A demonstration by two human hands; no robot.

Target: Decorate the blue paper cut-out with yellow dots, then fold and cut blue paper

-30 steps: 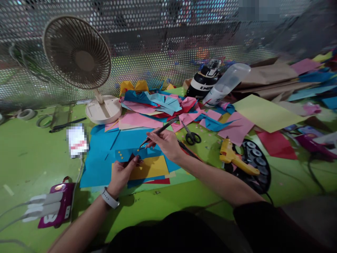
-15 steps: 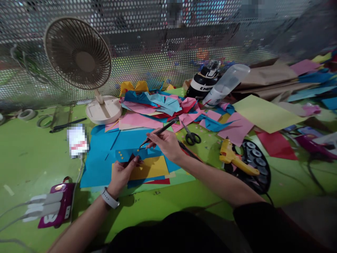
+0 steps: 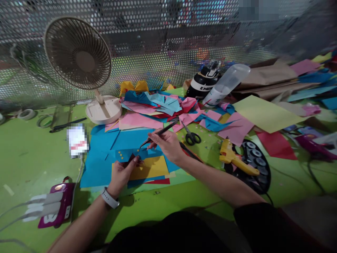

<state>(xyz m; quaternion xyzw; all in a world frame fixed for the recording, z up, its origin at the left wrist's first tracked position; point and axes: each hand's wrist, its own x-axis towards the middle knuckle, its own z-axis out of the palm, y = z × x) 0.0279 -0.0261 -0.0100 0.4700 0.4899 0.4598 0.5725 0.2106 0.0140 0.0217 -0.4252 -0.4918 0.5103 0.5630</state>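
Observation:
My right hand (image 3: 168,144) is closed around black bent-tip tweezers (image 3: 161,132), held slantwise. Their tip meets or hovers just above a tiny yellow paper square at the right of a small blue paper piece (image 3: 126,154). My left hand (image 3: 123,175) pinches this piece at its lower edge, where a dark part shows by the thumb. Several more yellow squares dot its left side. Beneath both hands lie a yellow paper sheet (image 3: 152,168) and a large blue sheet (image 3: 97,168). Whether the tweezers grip the square is too small to tell.
Scissors (image 3: 193,138) lie right of my right hand. Farther right are a yellow glue gun (image 3: 237,160) and a black tray (image 3: 259,168). Behind stand a fan (image 3: 85,61), a black bottle (image 3: 202,84) and heaped paper scraps (image 3: 158,102). A phone (image 3: 78,140) and purple power bank (image 3: 58,203) are left.
My right hand and the tweezers have shifted very slightly to the right. My left hand and the blue paper piece look unmoved.

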